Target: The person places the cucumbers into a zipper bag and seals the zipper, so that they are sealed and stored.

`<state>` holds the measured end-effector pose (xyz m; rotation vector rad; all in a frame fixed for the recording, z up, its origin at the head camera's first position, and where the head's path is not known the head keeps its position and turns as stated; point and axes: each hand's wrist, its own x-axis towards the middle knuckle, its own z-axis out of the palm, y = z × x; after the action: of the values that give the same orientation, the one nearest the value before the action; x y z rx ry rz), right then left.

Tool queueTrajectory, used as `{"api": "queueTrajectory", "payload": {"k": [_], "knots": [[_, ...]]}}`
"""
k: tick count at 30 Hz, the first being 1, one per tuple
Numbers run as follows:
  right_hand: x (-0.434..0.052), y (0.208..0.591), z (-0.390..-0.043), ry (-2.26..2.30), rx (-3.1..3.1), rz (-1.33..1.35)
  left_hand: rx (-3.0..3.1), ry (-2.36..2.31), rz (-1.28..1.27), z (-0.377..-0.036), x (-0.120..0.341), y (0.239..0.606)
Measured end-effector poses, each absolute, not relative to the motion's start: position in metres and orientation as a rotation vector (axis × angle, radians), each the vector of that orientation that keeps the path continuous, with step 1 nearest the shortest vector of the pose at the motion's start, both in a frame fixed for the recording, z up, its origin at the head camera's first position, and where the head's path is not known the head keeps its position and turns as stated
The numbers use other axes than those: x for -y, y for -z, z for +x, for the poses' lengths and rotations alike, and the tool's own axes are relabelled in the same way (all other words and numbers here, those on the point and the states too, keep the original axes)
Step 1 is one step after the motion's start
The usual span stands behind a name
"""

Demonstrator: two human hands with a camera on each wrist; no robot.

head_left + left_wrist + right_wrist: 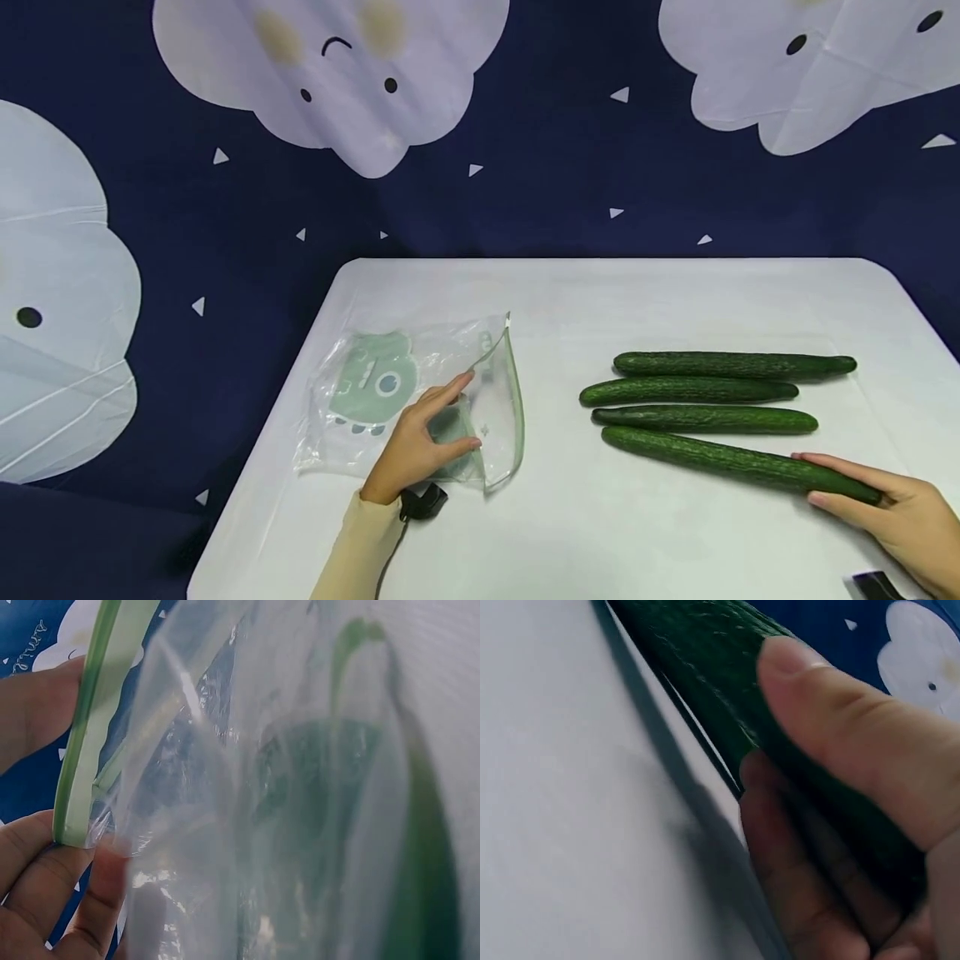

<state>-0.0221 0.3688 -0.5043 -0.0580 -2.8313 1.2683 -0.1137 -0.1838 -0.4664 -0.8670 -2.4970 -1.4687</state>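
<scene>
Green cucumber [727, 460], front one of four on the white table [585, 542], right end gripped by the right hand [900, 510]. Left hand [417, 440] spread wide at the mouth of the clear bag [446, 346] (green trim [517, 396], cartoon print [362, 393]), left of the other cucumbers [693, 390].

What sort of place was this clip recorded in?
Probably an indoor spot staged for recording: a white table in front of a creased, dark blue backdrop printed with cloud faces, plus a small black device beside the left hand.
</scene>
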Motion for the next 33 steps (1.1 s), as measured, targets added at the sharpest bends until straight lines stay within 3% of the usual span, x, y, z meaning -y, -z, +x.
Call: {"api": "queueTrajectory", "payload": {"k": [12,23,33], "knots": [[-0.346,0.504,-0.027,-1.616,2.57,0.05,2.496,1.47,-0.892,-0.107,0.181,0.442],[-0.269,0.473,-0.059,-1.848,2.693,0.15,2.5,1.465,-0.862,-0.105,0.184,0.442],[-0.216,0.47,-0.08,-1.821,2.847,0.148,2.496,1.438,-0.868,-0.109,0.186,0.462]]}}
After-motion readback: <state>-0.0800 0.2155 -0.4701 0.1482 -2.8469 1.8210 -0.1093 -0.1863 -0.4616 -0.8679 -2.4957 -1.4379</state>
